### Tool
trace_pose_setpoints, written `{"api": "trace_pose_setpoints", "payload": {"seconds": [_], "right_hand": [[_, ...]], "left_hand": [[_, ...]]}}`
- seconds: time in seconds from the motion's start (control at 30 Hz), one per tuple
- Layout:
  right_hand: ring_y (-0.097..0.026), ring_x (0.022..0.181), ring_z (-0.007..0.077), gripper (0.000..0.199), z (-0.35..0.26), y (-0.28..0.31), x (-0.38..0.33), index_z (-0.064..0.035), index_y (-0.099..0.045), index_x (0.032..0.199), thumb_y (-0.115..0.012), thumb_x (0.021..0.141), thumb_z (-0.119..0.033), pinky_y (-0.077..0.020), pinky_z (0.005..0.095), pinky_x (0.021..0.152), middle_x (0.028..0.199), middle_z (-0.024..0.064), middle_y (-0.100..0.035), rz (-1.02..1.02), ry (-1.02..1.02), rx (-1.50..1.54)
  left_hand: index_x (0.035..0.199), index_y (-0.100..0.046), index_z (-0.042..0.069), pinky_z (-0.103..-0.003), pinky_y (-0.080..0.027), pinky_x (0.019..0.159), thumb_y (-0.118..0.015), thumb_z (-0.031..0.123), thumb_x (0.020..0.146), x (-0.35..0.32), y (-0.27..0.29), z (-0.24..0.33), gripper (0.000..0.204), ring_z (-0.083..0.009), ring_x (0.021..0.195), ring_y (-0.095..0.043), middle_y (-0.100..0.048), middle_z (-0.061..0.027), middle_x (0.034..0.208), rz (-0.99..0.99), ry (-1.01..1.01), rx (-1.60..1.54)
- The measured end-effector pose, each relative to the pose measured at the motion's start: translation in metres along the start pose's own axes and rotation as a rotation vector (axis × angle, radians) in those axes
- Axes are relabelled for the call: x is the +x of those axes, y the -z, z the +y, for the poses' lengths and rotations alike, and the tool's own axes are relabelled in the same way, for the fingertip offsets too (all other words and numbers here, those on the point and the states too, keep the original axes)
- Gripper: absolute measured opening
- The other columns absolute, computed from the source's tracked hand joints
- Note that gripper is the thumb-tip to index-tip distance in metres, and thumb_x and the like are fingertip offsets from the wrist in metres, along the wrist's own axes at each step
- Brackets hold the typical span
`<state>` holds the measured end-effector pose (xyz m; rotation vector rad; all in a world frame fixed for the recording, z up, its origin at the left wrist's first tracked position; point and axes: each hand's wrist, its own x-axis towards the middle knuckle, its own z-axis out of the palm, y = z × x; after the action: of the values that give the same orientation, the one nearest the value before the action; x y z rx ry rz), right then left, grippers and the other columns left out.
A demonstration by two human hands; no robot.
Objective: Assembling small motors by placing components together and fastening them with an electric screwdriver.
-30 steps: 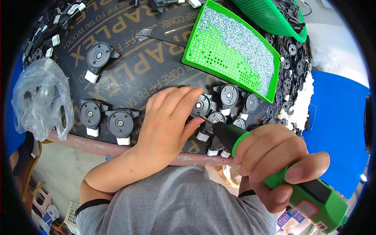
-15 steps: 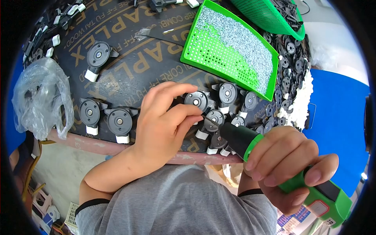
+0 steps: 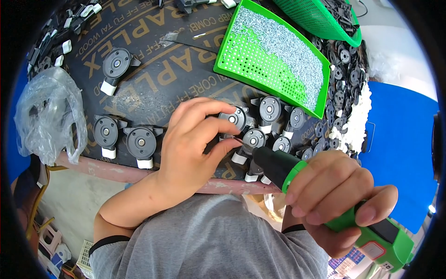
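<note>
I see green-and-black electric screwdriver [image 3: 325,195] pushed forward since a second ago; tip now meets round black plastic disc part with white clip [image 3: 253,139]. Right hand [image 3: 337,200] clenched round driver grip. Left hand [image 3: 195,144] shifted off cluster, fingertips now pinching at driver tip beside that disc, likely steadying screw; fastening looks under way. Green perforated plastic tray of small silver screws [image 3: 278,51] beyond disc. Crumpled clear plastic bag [image 3: 46,116] far left of disc. Dark board [image 3: 153,79] under disc carries gold lettering.
</note>
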<state>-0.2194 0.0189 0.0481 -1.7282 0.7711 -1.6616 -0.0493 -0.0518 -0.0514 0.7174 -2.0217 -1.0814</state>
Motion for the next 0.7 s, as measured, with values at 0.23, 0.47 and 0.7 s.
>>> {"api": "trace_pose_setpoints", "payload": {"seconds": [0.23, 0.47, 0.7], "right_hand": [[-0.057, 0.057, 0.0186, 0.026, 0.005, -0.006, -0.001, -0.0073, -0.039, 0.111, -0.059, 0.097, -0.016, -0.0519, 0.0333, 0.049, 0.073, 0.0081, -0.054, 0.002, -0.111, -0.110], [-0.056, 0.055, 0.0173, 0.026, 0.013, 0.002, 0.008, -0.0063, -0.040, 0.107, -0.062, 0.096, -0.016, -0.0505, 0.0319, 0.047, 0.072, 0.0076, -0.054, -0.183, -0.105, -0.094], [-0.051, 0.054, 0.0177, 0.027, 0.013, -0.025, -0.001, -0.0116, -0.046, 0.117, -0.056, 0.101, -0.031, -0.0478, 0.0349, 0.050, 0.070, 0.0062, -0.052, 0.209, -0.221, -0.248]], "left_hand": [[0.124, -0.060, 0.004, -0.043, -0.045, 0.096, -0.081, 0.009, 0.073, -0.001, -0.004, -0.002, 0.055, -0.0336, 0.114, -0.055, -0.060, -0.0105, 0.124, -0.028, 0.067, 0.105], [0.125, -0.059, 0.002, -0.043, -0.046, 0.096, -0.078, 0.008, 0.076, 0.000, -0.004, 0.000, 0.053, -0.0342, 0.112, -0.056, -0.060, -0.0119, 0.121, -0.070, 0.091, 0.089], [0.122, -0.060, 0.004, -0.042, -0.049, 0.091, -0.077, 0.004, 0.074, -0.003, -0.007, 0.001, 0.051, -0.0364, 0.109, -0.058, -0.062, -0.0142, 0.118, -0.021, 0.105, 0.158]]}}
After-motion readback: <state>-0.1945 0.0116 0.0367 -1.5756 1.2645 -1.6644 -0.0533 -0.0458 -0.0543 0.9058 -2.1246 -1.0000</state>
